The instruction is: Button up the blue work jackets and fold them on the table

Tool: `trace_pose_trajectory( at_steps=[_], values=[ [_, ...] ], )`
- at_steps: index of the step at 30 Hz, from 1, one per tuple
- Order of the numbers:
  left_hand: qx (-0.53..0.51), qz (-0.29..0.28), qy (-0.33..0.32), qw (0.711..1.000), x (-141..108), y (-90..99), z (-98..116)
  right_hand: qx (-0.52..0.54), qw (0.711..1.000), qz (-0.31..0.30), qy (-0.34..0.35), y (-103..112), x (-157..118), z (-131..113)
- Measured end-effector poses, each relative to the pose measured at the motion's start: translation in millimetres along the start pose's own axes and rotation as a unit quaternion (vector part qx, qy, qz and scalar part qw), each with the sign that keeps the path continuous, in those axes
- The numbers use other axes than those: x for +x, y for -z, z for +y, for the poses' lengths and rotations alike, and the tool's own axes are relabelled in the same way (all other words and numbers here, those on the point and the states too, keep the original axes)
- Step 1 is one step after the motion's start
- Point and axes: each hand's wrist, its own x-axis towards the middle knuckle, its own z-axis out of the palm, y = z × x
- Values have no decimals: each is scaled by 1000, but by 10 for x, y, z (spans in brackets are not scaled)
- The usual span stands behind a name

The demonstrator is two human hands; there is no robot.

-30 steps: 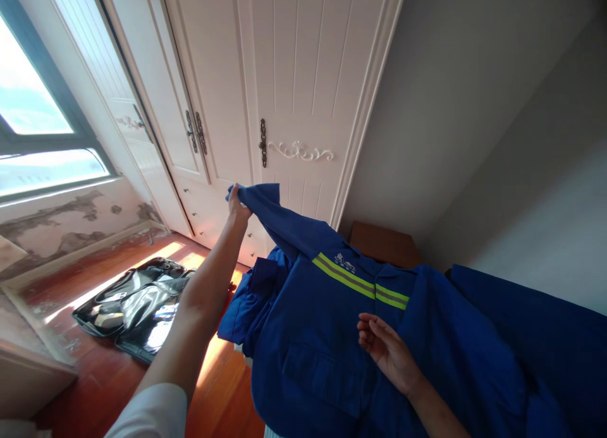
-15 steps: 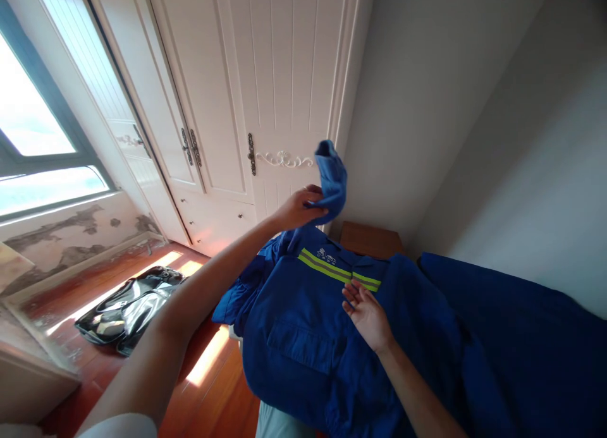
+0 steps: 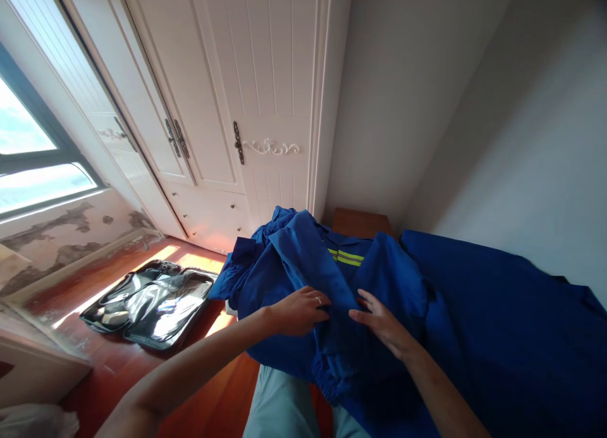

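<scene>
At six o'clock the left hand (image 3: 301,311) touches a sleeve (image 3: 310,255) folded across the jacket (image 3: 384,273), the right hand (image 3: 379,321) by it at five; open suitcase (image 3: 156,302) at eight, wardrobe (image 3: 275,78) at eleven.

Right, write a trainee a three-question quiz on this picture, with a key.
1. True or false: the suitcase is shut.
2. One sleeve of the jacket lies: A, on the floor; B, across the jacket's front; C, inside the suitcase.
3. Which hand wears the ring?

Key: 1, false, it lies open; 2, B; 3, the left hand.
</scene>
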Motion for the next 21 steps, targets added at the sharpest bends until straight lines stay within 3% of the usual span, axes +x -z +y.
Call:
trace_pose_trajectory(
  at_steps=[2,4,5,7,9,11,12,16,21],
  values=[
    [-77,63,84,991,-171,64,-45,-69,997,-1,18,13,136,62],
    [-156,178,224,945,-306,145,-158,-131,990,8,55,-40,359,-16],
    [-203,240,301,900,-351,180,-243,-162,983,18,81,-99,501,-103],
    [-331,330,436,769,-391,232,-463,-247,957,44,149,-293,833,-348],
    [-475,358,513,619,-372,262,-718,-354,910,43,212,-581,1203,-641],
    [-558,359,536,522,-316,278,-959,-408,884,29,225,-930,1577,-925],
    [-572,363,542,497,-283,282,-1062,-417,879,22,229,-1109,1758,-1050],
    [-569,388,569,449,-174,278,-1350,-467,851,39,236,-1682,2414,-1386],
    [-564,434,580,396,-136,229,-1561,-507,838,58,195,-1912,3023,-1517]
  ],
)
